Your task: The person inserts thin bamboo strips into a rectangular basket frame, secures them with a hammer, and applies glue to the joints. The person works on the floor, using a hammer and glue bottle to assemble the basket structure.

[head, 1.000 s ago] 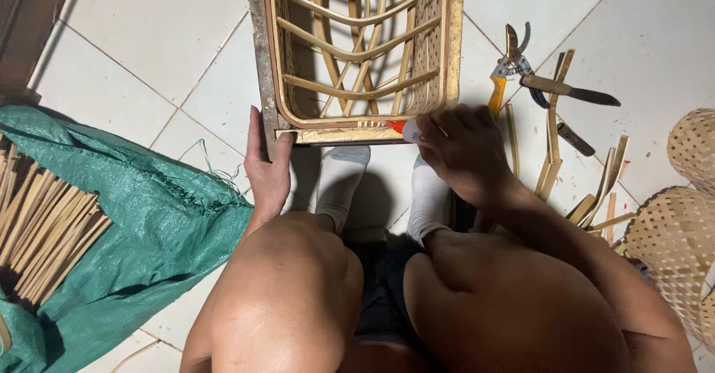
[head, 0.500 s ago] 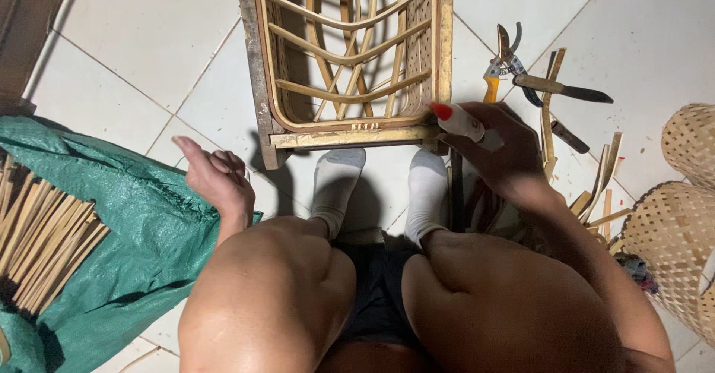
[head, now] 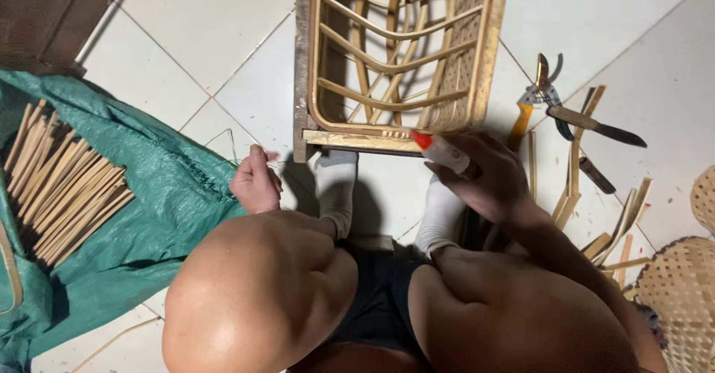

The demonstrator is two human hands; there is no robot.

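The right hand [head: 488, 183] grips a small white bottle with a red tip [head: 441, 151] — probably glue — at the lower rail of the rattan frame [head: 402, 60] on the floor. The left hand [head: 255, 183] is closed, pinching a thin strand [head: 223, 146]. Keep the tip on the joint — squeeze lightly.

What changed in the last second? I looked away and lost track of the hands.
The left hand let go of the rattan frame and pulled back toward the green sack. The right hand lifted a red-capped bottle off the frame's edge. Frame, shears and sticks stayed put.
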